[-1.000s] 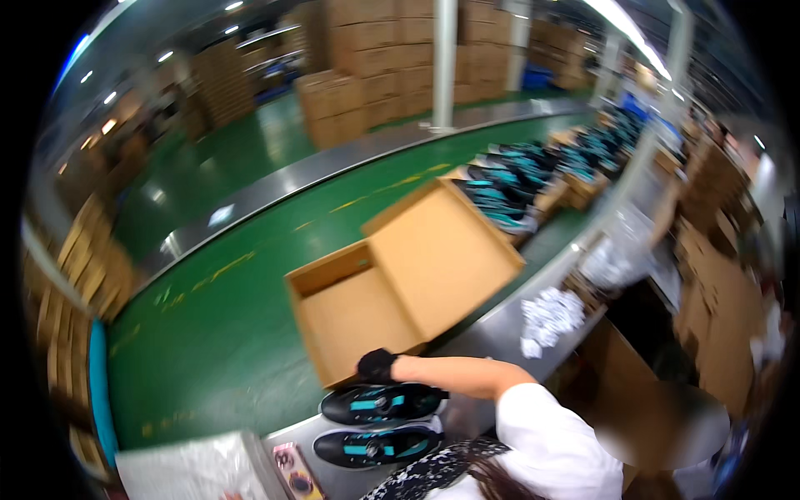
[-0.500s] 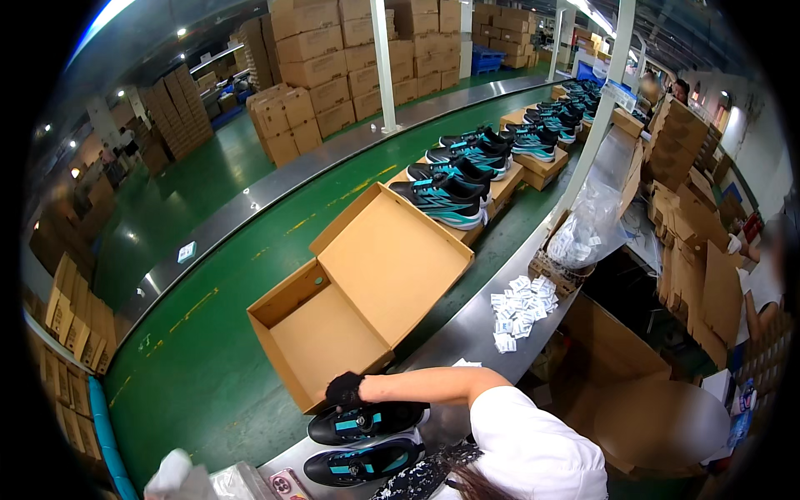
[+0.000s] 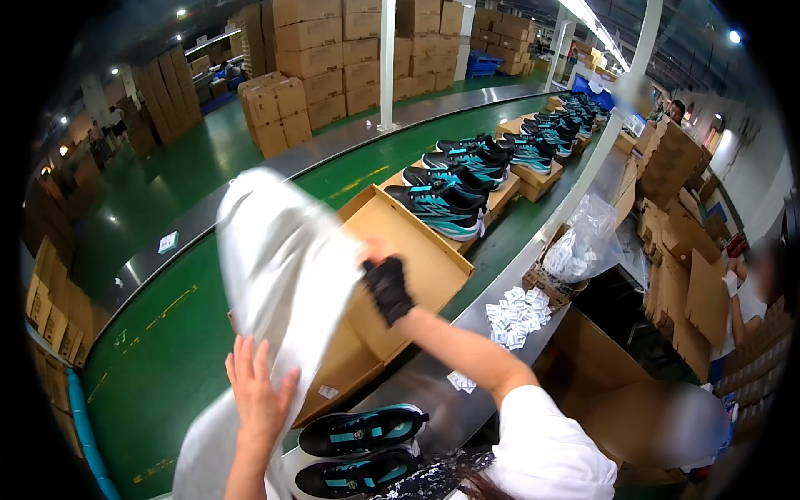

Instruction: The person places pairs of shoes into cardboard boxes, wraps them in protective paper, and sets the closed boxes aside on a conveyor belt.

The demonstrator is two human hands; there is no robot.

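Note:
A large white sheet of thin paper (image 3: 283,275) hangs blurred over the open cardboard shoe box (image 3: 417,250) on the green conveyor belt. My right hand (image 3: 387,287), in a black glove, grips the sheet's upper right edge above the box. Lower down, my bare left hand (image 3: 257,400) lies against the sheet with fingers spread, holding it up. A pair of black and teal sneakers (image 3: 360,450) lies on the metal ledge just below the box, near my chest.
More boxes topped with black and teal sneakers (image 3: 467,179) line up further along the belt (image 3: 167,333). Small white packets (image 3: 515,315) and a clear bag (image 3: 583,237) sit on the metal ledge. Stacked cartons (image 3: 325,67) stand beyond. Another person (image 3: 754,292) works at right.
My right hand left the sneakers and rose over the box. The white sheet came up from the lower left, now held in both hands. My left hand has entered the view.

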